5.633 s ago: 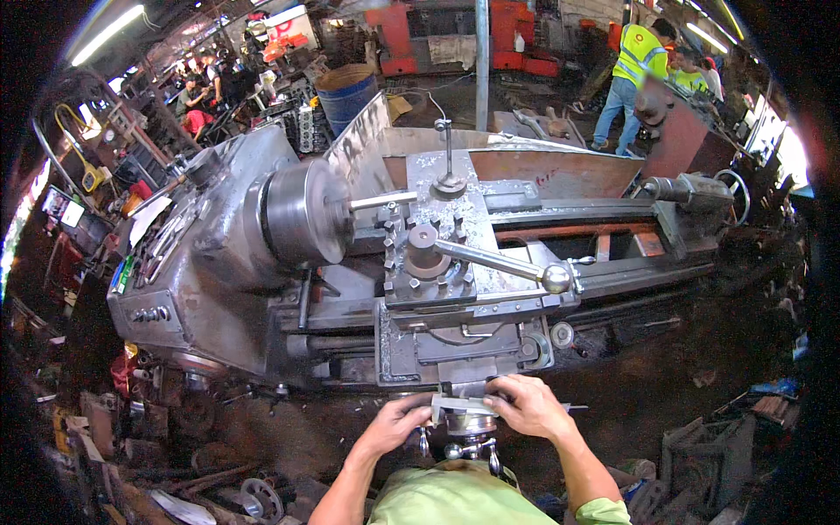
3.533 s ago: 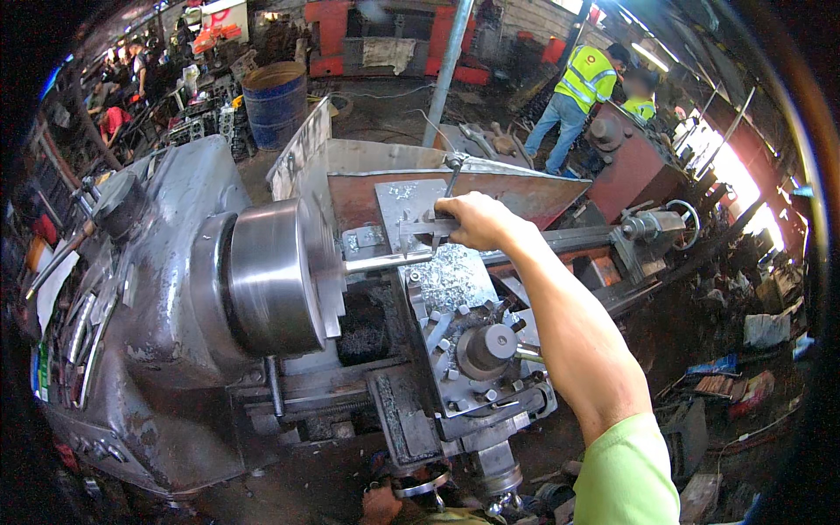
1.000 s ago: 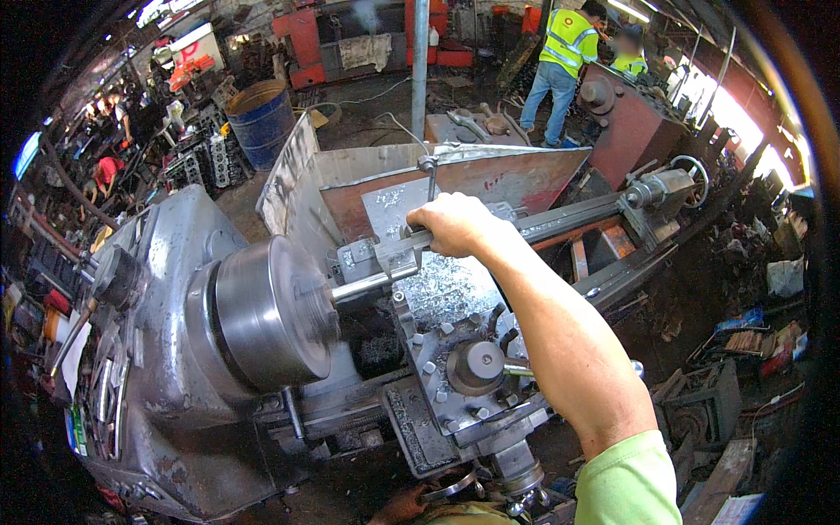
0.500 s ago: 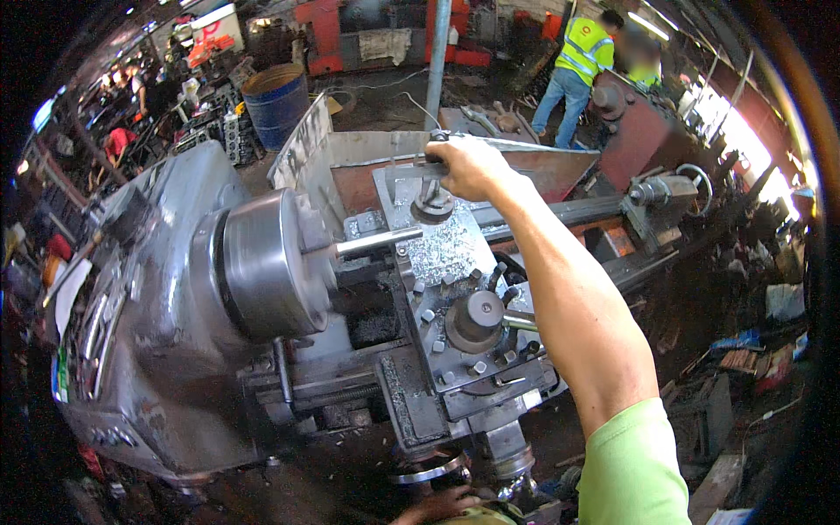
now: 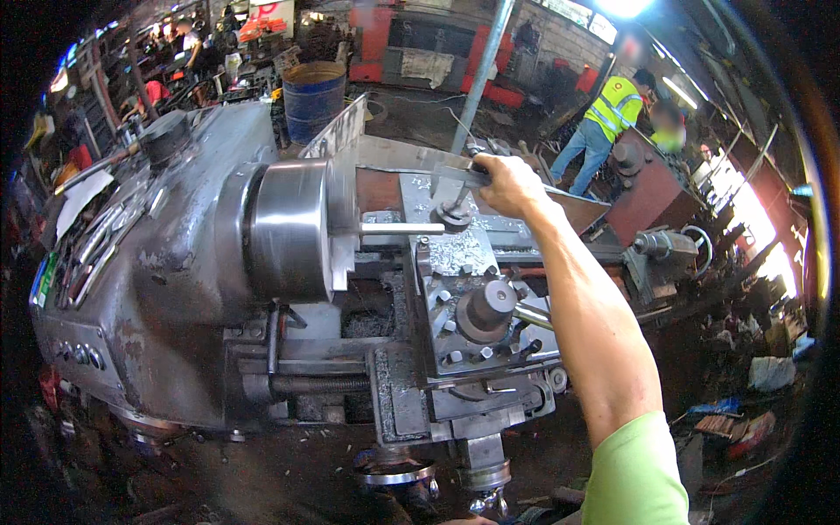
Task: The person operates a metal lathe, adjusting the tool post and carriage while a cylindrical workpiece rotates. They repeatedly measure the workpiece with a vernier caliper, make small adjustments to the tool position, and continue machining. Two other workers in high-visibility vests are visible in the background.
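Note:
Over the far end of the lathe's cross slide (image 5: 457, 254), my right hand (image 5: 512, 185) is closed round a flat grey metal tool (image 5: 464, 175), its exact kind unclear. Below it a round metal base (image 5: 453, 215) with a thin rod stands on the slide among bright chips. A slim bright bar (image 5: 402, 228) sticks out of the large chuck (image 5: 293, 229), whose jaws are blurred. Nearer me is the tool post (image 5: 486, 311), ringed by square-headed bolts. Only a sliver of my left hand (image 5: 472, 521) shows at the lower edge, near the handwheel (image 5: 395, 472); its fingers are hidden.
The headstock (image 5: 188, 262) stands left, hand tools (image 5: 105, 236) lying on top. A tailstock (image 5: 661, 249) sits right. Behind are a metal guard (image 5: 394, 154), a blue drum (image 5: 313, 101) and a pole (image 5: 484, 74). A person in a yellow vest (image 5: 617, 105) stands far right.
The view has shifted, so the lathe sits differently in the picture. My right hand stays over the far end of the slide. My left hand has mostly dropped out below the picture.

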{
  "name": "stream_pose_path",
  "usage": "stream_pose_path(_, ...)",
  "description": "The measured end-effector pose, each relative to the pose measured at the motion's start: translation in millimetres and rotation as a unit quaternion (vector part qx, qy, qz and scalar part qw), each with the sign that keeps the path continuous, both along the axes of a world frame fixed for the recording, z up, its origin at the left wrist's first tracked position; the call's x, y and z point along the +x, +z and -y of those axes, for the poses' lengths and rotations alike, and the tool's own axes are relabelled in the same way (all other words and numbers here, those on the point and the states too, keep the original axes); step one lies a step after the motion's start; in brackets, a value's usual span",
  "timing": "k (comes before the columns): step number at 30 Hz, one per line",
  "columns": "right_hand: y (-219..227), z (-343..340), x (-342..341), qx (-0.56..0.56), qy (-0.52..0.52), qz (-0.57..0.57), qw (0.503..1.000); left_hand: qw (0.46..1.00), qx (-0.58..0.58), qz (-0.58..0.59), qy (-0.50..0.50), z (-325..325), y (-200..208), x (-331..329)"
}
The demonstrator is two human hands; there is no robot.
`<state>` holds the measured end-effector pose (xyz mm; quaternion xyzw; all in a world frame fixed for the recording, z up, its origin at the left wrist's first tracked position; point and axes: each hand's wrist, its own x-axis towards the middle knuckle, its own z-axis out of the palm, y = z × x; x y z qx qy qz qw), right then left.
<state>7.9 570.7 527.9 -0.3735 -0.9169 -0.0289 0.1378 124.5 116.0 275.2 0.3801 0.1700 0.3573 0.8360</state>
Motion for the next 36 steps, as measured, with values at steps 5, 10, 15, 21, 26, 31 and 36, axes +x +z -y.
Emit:
stream_pose_path(5, 2, 1, -2, -0.02, -0.019, 0.004, 1.0, 0.999, 0.028, 0.038, -0.023, -6, -11, 40)
stream_pose_path(10, 0, -2, -2, -0.017, 0.0, 0.012, 1.0, 0.989, -0.001, -0.145, -0.005, -11, -44, 69)
stream_pose_path(15, 0, -5, -2, -0.031, 0.039, 0.042, 0.998, 0.982, -0.111, -0.13, 0.077, 10, -63, 44)
stream_pose_path(21, 1, -3, -8, -0.052, 0.047, 0.038, 0.997, 0.974, -0.154, -0.129, 0.103, 21, -61, 28)
stream_pose_path(26, 0, -2, -7, -0.043, 0.048, 0.03, 0.997, 0.963, -0.189, -0.146, 0.126, 29, -78, 31)
stream_pose_path(31, -1, -7, -2, -0.046, 0.039, 0.04, 0.997, 0.945, -0.232, -0.164, 0.162, 33, -83, 36)
stream_pose_path(36, -5, -10, -2, -0.031, 0.057, 0.045, 0.997, 0.961, -0.212, -0.12, 0.129, 35, -68, 13)
